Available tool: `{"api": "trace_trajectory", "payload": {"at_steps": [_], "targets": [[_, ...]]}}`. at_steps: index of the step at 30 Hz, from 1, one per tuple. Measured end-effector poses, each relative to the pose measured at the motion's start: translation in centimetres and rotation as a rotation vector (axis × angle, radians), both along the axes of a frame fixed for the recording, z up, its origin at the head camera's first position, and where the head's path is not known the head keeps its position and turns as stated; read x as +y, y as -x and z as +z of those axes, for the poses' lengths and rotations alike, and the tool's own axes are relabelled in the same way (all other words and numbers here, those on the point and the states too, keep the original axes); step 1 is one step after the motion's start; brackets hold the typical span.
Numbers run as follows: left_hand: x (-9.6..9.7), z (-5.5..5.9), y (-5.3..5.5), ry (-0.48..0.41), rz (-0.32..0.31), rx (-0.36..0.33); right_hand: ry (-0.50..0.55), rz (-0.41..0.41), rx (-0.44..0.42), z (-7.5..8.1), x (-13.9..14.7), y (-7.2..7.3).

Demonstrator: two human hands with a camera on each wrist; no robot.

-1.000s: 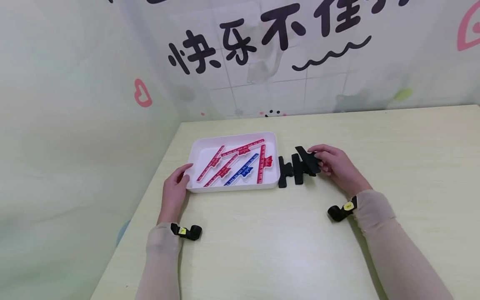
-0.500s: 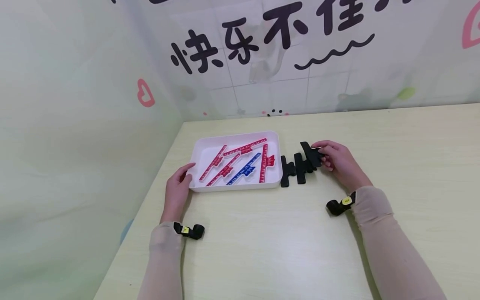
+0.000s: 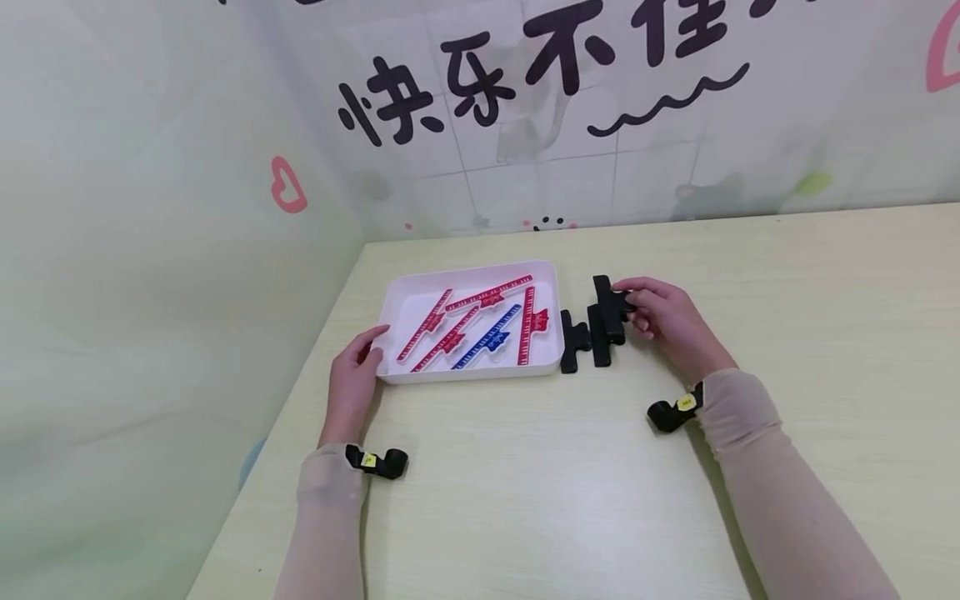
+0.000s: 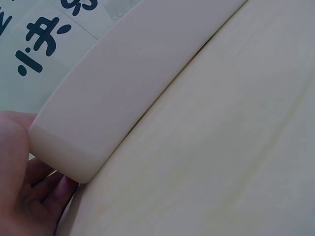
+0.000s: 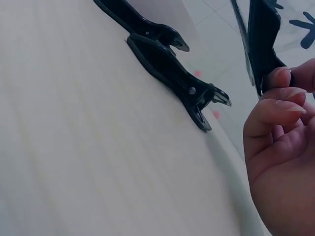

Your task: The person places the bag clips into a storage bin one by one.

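At the left side of the white tray [image 3: 465, 377], my left hand [image 3: 352, 383] grips its near corner between thumb and fingers. In the left wrist view the tray's outer wall [image 4: 113, 83] runs away from those fingers. Several red clips and one blue clip [image 3: 487, 337], with long ruler-marked edges, lie inside. My right hand [image 3: 663, 321] pinches a black clip [image 3: 609, 310] by its handle end, raised off the table. Below it two black clips [image 3: 573, 343] lie side by side, right of the tray. The right wrist view shows one of these lying clips [image 5: 172, 73] from the side.
The pale wooden table [image 3: 525, 500] extends in front of the tray and to the right. Behind it hangs a printed cloth [image 3: 525, 158] with large dark characters, and another cloth [image 3: 150, 292] closes off the left side.
My right hand has raised the black clip slightly and turned it more upright, shifting it a little over the lying clips. The left hand stays on the tray.
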State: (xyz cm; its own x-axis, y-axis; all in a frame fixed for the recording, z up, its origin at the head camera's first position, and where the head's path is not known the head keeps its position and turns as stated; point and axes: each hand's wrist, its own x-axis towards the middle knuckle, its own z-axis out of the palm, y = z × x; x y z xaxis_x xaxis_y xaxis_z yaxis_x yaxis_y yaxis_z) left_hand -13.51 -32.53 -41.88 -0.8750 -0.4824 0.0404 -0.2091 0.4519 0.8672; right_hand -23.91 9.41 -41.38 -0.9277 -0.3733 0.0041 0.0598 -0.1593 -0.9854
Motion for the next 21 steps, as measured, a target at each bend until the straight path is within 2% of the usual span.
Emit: {"api": "trace_trajectory", "payload": {"at_steps": [8, 15, 21], "targets": [[-0.1, 0.0, 0.1, 0.004, 0.009, -0.012, -0.069, -0.015, 0.069, 0.8, -1.1, 0.0], [-0.1, 0.1, 0.0, -0.001, 0.003, -0.01, -0.09, 0.001, 0.066, 1.2, -2.6, -0.3], [0.0, 0.2, 0.0, -0.01, 0.004, -0.013, -0.162, -0.002, 0.086, 1.6, -3.5, -0.4]]}}
